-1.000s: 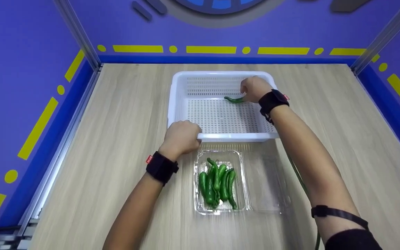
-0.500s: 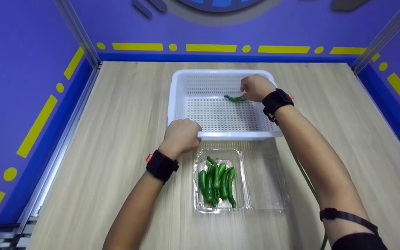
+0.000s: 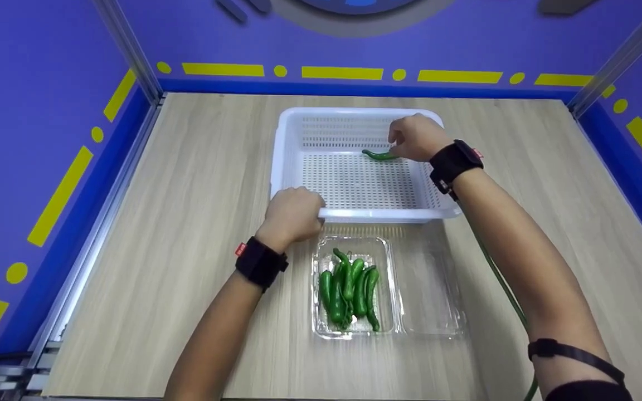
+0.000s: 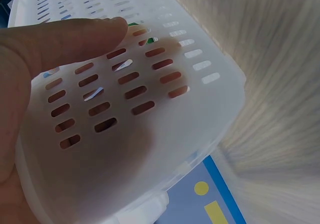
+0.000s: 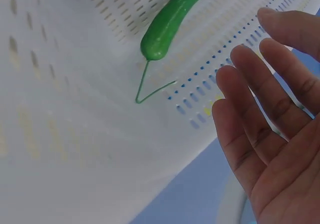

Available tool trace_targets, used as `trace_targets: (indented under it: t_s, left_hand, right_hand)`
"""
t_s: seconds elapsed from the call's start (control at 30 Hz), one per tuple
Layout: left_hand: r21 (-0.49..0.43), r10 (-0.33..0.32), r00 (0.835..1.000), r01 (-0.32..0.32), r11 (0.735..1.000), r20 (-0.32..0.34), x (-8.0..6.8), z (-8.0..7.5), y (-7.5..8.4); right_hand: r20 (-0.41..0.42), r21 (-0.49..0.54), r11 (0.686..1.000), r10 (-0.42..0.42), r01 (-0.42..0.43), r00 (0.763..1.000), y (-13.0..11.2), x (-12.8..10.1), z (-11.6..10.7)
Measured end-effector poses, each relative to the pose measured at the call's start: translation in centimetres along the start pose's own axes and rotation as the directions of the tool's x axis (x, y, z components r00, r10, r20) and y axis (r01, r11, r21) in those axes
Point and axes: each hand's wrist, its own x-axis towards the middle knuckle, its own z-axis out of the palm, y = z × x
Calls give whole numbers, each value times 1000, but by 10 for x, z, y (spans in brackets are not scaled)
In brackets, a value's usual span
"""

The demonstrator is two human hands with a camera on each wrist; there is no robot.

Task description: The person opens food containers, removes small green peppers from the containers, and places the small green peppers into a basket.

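A green pepper [image 3: 379, 155] lies on the floor of a white basket [image 3: 298, 120], near the far wall, its long axis running left to right. The right hand [image 3: 417, 137], fingers spread and empty, hovers just right of it. The left hand [image 3: 292, 213] grips the basket's near rim.

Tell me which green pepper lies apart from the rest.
The single green pepper in the white basket, beside the open right hand. The other peppers are bunched in the clear tray nearer the person.
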Motion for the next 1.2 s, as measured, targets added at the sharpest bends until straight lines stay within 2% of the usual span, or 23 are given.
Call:
trace_targets:
  t_s: [0.23, 0.57, 0.8, 1.03, 1.2]
  left_hand:
    - [4, 2, 1000, -2, 1000, -1, 0, 0, 0]
    - [4, 7, 999, -7, 1000, -32, -2, 1, 0]
    - [4, 5, 999, -5, 1000, -33, -2, 1, 0]
    - [-1, 3, 1000, -3, 1000, -27, -1, 1, 0]
    - [5, 4, 1000, -4, 1000, -22, 0, 1, 0]
  right_hand:
    - [20, 20, 1000, -18, 17, 1000, -8, -5, -6]
    - [-13, 59, 996, -62, 63, 998, -19, -15, -17]
    - [-26, 39, 992, -121, 122, 992, -32, -25, -21]
    - [-74, 10, 978, -207, 209, 975, -48, -37, -23]
    - [-73, 12, 971, -235, 237, 969, -57, -47, -26]
